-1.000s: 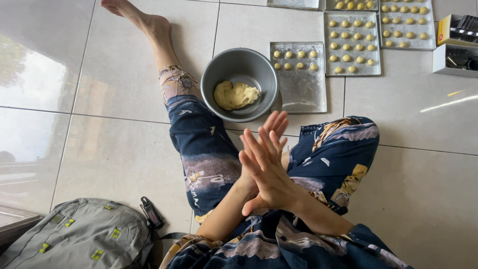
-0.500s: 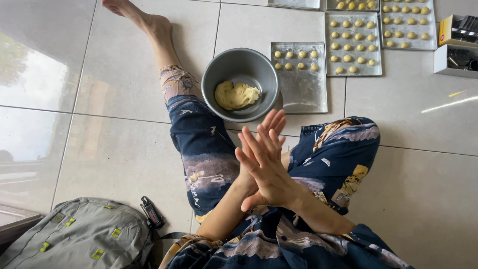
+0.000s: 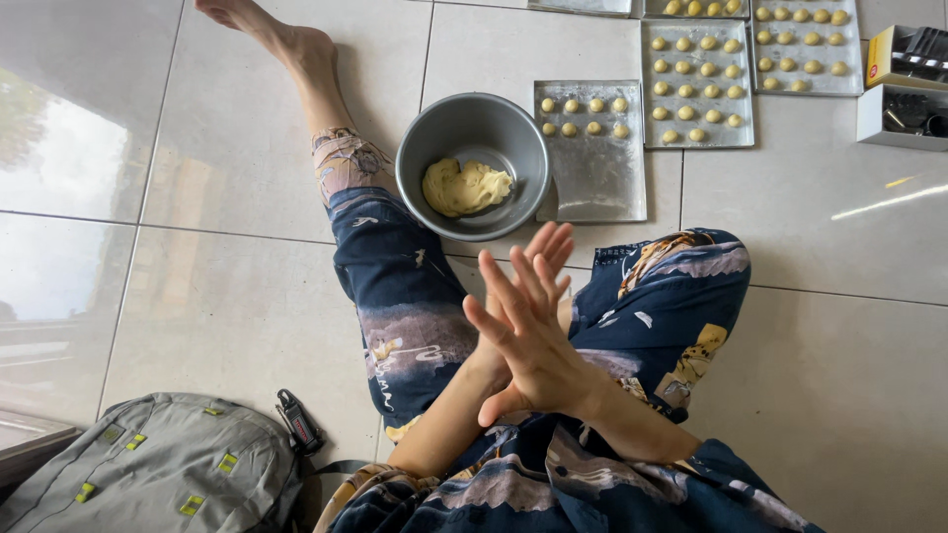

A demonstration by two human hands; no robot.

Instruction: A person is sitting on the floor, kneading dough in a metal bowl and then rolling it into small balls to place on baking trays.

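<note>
Right hand (image 3: 528, 341) lies flat across the left hand (image 3: 541, 259), palms pressed together, fingers extended on both; whether anything sits between the palms cannot be told. Both hands hover above the lap, just short of the grey metal bowl (image 3: 434, 148) on the tiled floor, which holds a lump of yellow dough (image 3: 464, 188). Touching the bowl's far side is a baking tray (image 3: 592, 178) with two short rows of dough balls (image 3: 583, 116). A grey backpack (image 3: 148, 469) lies near the left hip.

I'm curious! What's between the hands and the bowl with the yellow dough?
Only bare floor tile, in the head view, separates the pressed-together hands from the grey bowl.
</note>
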